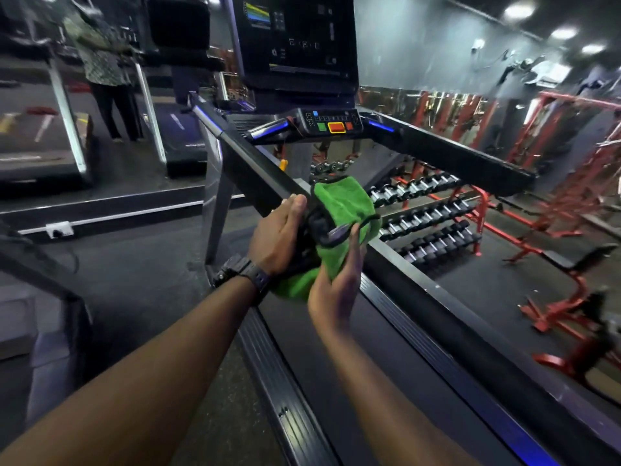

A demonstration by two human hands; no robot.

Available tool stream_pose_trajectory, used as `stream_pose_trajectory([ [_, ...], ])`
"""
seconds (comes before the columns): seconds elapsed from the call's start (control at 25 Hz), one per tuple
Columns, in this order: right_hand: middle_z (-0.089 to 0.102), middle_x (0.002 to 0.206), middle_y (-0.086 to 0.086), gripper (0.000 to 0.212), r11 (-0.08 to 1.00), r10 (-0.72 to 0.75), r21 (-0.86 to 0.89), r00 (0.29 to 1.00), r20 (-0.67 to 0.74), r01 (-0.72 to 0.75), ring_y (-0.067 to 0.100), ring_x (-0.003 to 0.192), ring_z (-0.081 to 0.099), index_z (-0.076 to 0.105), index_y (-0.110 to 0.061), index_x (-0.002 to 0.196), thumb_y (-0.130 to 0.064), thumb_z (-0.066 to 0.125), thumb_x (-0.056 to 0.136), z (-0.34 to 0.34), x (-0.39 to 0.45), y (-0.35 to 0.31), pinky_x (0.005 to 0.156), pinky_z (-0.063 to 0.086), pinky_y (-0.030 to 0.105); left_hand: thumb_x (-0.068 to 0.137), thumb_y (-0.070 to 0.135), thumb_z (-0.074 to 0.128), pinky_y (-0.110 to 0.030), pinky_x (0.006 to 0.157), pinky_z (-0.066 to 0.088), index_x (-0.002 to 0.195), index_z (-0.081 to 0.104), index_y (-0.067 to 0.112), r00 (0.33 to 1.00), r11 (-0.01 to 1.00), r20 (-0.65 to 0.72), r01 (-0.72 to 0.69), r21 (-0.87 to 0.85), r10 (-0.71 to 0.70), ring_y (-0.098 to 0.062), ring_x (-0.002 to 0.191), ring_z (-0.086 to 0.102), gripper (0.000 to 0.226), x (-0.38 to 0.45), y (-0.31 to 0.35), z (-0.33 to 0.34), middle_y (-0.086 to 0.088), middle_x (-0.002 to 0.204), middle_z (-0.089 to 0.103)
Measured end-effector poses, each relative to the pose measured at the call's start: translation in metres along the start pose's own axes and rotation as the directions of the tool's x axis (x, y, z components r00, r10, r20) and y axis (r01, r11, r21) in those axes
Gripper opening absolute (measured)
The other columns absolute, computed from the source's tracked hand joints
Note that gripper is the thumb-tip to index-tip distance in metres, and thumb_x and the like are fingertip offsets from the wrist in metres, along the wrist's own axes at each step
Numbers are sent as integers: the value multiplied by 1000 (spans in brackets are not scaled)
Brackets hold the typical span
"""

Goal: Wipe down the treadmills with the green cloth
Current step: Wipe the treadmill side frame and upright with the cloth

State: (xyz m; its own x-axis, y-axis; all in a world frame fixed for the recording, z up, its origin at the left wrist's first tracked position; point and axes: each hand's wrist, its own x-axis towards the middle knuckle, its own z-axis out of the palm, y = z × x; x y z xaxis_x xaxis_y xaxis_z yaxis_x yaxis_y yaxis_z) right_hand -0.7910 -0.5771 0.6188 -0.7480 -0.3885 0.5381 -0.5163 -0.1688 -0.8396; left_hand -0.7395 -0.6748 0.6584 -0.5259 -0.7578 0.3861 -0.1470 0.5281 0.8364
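Hands meet at the near end of the treadmill's [386,348] left handrail [255,169], both working the green cloth [346,203]. That cloth is bunched around the end of the rail, part of it heaped above the hands and part hanging below between the two wrists. The left hand [277,235], with a dark watch [240,272] on its wrist, lies against the outer side of the rail end, fingers extended along the cloth and a dark patch of the bundle; its grip looks flat and pressing rather than curled. The right hand [336,287] comes up from below, palm facing left, fingers rising along the cloth's right side; whether they curl around it cannot be told. Ahead, the console [331,122] shows green, red and orange buttons under a large dark screen [295,42]. Beyond the right handrail [453,153] stands a rack of dumbbells [426,213] on red frames. At upper left a person [104,62] stands by another treadmill [40,136].
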Motion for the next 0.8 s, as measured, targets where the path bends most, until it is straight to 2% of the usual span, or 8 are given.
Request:
stream_pose_trajectory([
  [0.12, 23, 156, 20, 59, 991, 114, 81, 983, -146, -103, 24, 147, 20, 31, -3, 148, -7, 47, 91, 19, 7, 4, 120, 16, 29, 97, 61, 24, -29, 107, 37, 122, 64, 13, 999, 999, 25, 31, -37, -30, -14, 123, 53, 67, -2, 5, -4, -6, 130, 61],
  [0.24, 24, 150, 15, 75, 982, 163, 107, 985, -61, -156, 34, 144, 22, 26, -2, 145, 1, 39, 71, 22, -29, 7, 116, 8, 12, 96, 60, 25, -25, 110, 32, 129, 60, 11, 999, 998, -43, 29, 49, -27, -12, 130, 46, 69, -4, 8, 2, -5, 139, 55],
  [0.36, 36, 146, 22, 64, 951, 188, 266, 979, -84, -159, 37, 138, 34, 36, 4, 141, -3, 39, 77, 21, -8, 19, 118, 21, 35, 96, 55, 24, -32, 118, 22, 138, 50, 13, 998, 992, -59, 42, 121, -35, -14, 143, 29, 64, 0, 20, 19, -6, 149, 42],
  [0.44, 44, 144, 10, 52, 940, 188, 307, 977, -105, -148, 28, 135, 42, 43, -15, 138, -23, 45, 87, 14, 9, 39, 113, 31, 46, 97, 57, 24, -31, 120, 16, 142, 44, 13, 996, 990, -31, 88, 108, -85, -11, 145, 22, 66, 8, 21, 30, -5, 153, 36],
  [0.56, 60, 130, -8, 58, 846, 301, 420, 945, 132, -328, 5, 124, 53, 55, -22, 131, -53, 57, 82, -6, 18, 45, 106, 42, 39, 90, 70, 17, -31, 121, 12, 146, 39, 16, 982, 976, -47, 189, 111, -185, -10, 145, 20, 81, 31, 28, 32, -1, 155, 32],
  [0.64, 69, 111, -17, 37, 753, 300, 500, 899, 318, -428, -1, 110, 60, 70, -31, 108, -51, 63, 78, -18, 37, 51, 99, 47, 28, 96, 59, 19, -28, 121, 7, 148, 34, 20, 968, 951, -37, 251, 180, -249, -12, 147, 15, 67, 48, 33, 36, -1, 157, 26],
  [0.72, 73, 102, -13, 17, 661, 345, 463, 787, 511, -590, 6, 103, 65, 75, -35, 90, -44, 67, 79, -16, 79, 56, 96, 49, 32, 104, 42, 20, -29, 120, 3, 149, 30, 14, 943, 913, -55, 333, 237, -329, -19, 148, 10, 54, 64, 38, 43, -7, 158, 21],
  [0.8, 70, 113, 4, 21, 699, 348, 272, 646, 679, -661, 12, 104, 61, 74, -21, 102, -33, 61, 91, -5, 126, 54, 100, 45, 33, 106, 30, 18, -35, 120, 1, 150, 25, 8, 919, 888, -86, 394, 236, -385, -31, 148, 9, 49, 75, 40, 48, -18, 157, 20],
])
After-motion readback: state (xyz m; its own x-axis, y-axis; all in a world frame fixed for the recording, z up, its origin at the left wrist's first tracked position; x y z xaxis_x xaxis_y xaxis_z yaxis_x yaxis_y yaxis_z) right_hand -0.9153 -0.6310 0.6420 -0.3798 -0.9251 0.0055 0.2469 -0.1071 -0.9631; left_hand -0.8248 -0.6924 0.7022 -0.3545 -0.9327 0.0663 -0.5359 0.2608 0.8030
